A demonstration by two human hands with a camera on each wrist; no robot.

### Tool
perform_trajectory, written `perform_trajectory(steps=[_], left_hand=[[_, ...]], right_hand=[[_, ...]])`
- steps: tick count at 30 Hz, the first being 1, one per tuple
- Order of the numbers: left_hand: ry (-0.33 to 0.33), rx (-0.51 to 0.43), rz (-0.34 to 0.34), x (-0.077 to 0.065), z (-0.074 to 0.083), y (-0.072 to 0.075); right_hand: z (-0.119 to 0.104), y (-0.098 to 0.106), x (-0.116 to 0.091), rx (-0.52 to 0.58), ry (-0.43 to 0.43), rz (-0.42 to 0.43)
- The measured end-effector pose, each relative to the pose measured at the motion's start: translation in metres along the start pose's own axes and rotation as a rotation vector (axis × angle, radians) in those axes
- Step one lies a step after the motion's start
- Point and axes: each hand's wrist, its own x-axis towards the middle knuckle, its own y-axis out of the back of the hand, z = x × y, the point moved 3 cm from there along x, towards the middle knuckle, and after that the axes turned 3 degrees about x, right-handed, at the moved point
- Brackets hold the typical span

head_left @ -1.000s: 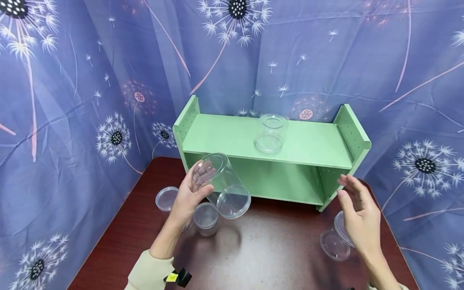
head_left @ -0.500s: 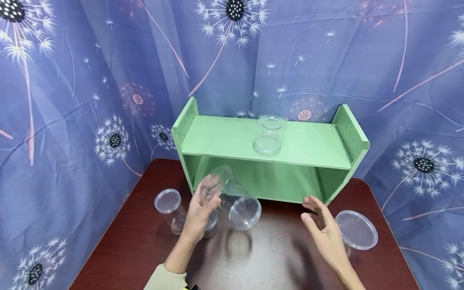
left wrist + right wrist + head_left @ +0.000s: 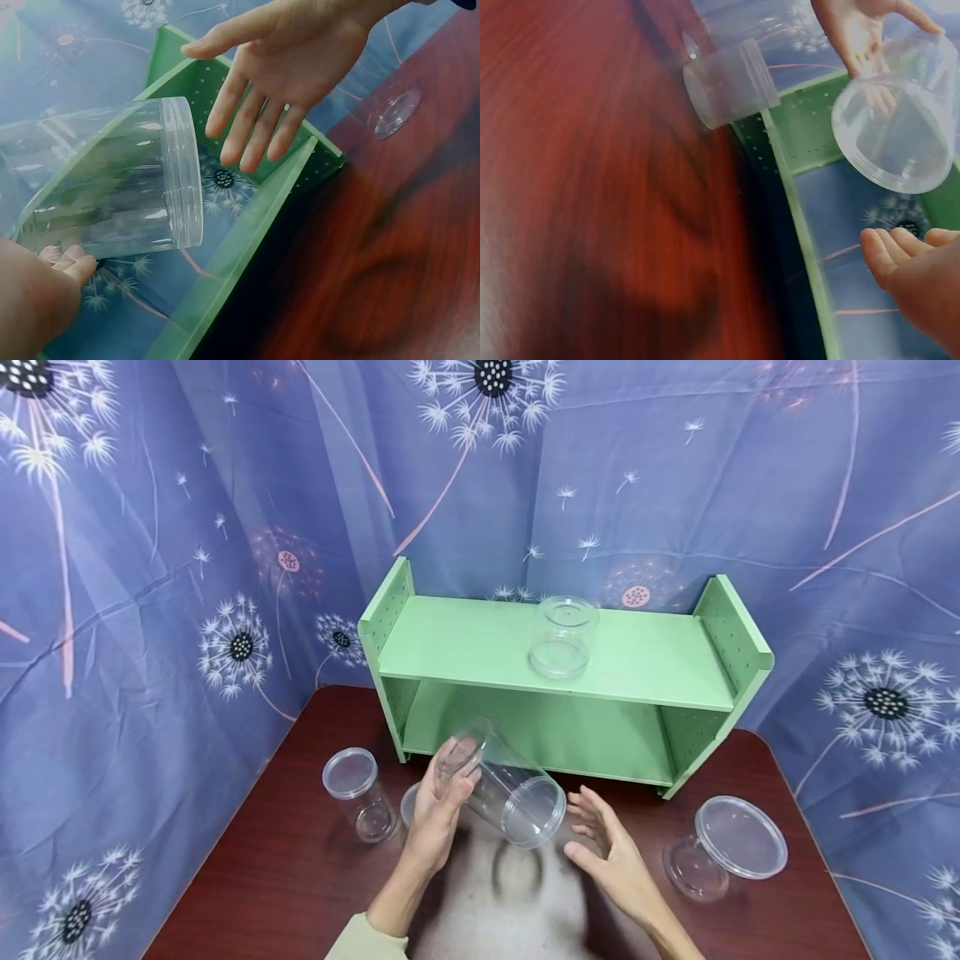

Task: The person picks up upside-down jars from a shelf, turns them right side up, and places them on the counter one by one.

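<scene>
A large clear plastic jar [image 3: 517,802] hangs tilted over the table, its ridged end pointing to the lower right. My left hand [image 3: 438,814] grips it near the opposite end, with the thumb and fingers round the wall. In the left wrist view the jar [image 3: 97,180] lies across the left side, its ridged end towards the other hand. My right hand [image 3: 611,860] is held just right of that end, palm turned to it and fingers loosely extended, holding nothing. From the right wrist, the jar's round end [image 3: 892,139] shows above my right fingertips [image 3: 889,247].
Behind the hands stands a green two-level shelf [image 3: 465,635], a short clear jar [image 3: 564,639] on its top. A slim lidded jar [image 3: 360,793] stands at left, beside another jar [image 3: 408,802] partly hidden by my left hand. A wide-topped clear jar [image 3: 741,837] stands right.
My left hand has carried the jar to the right and lower. My right hand has come left from above the right-hand jar to beside the ridged end.
</scene>
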Motion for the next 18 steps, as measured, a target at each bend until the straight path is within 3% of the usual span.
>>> perform_trajectory(steps=[8,18], left_hand=[[0.023,-0.038,-0.018,-0.003,-0.011,-0.007],[0.025,-0.098,-0.060,-0.008,-0.017,-0.015]], right_hand=[[0.020,-0.011,-0.003,0.046,-0.151,-0.075],[0.027,-0.018,-0.005,0.193,-0.146,-0.107]])
